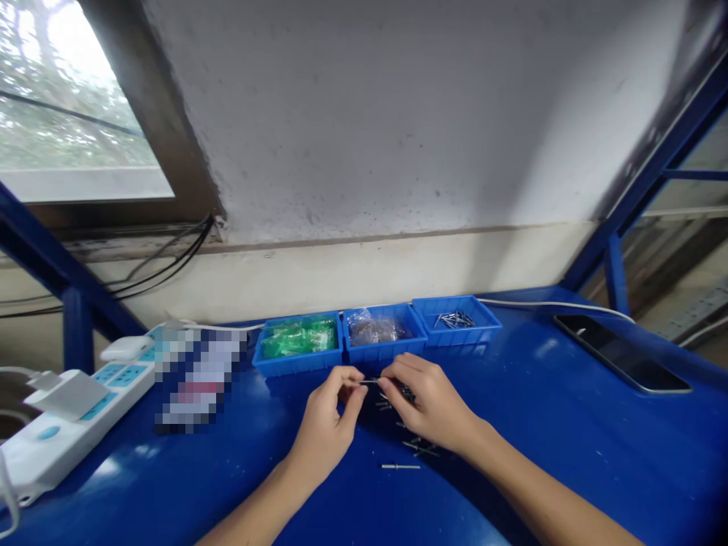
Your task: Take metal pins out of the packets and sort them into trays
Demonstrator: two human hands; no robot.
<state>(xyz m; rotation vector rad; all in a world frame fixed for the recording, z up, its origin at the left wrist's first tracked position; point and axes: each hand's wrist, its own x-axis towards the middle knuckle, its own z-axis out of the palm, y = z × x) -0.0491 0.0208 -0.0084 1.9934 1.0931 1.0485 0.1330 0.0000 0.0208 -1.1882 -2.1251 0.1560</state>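
Observation:
Between my two hands a thin metal rivet [369,381] lies level above the blue table. My left hand [333,413] pinches its left end with thumb and fingers. The fingertips of my right hand [424,398] close on the other end. Several loose rivets lie on the table below and beside my right hand, partly hidden by it. One rivet [400,466] lies apart, nearer to me. Behind my hands stands a row of blue bins: one with green plastic bags [301,336], one with clear bags [375,327], and one with loose rivets [455,319].
A white power strip [62,436] with a plugged-in white adapter [73,394] runs along the left. Near it lies a blurred-out object [199,383]. A dark phone [622,354] rests at the right. A white cable [546,304] follows the back edge by the wall.

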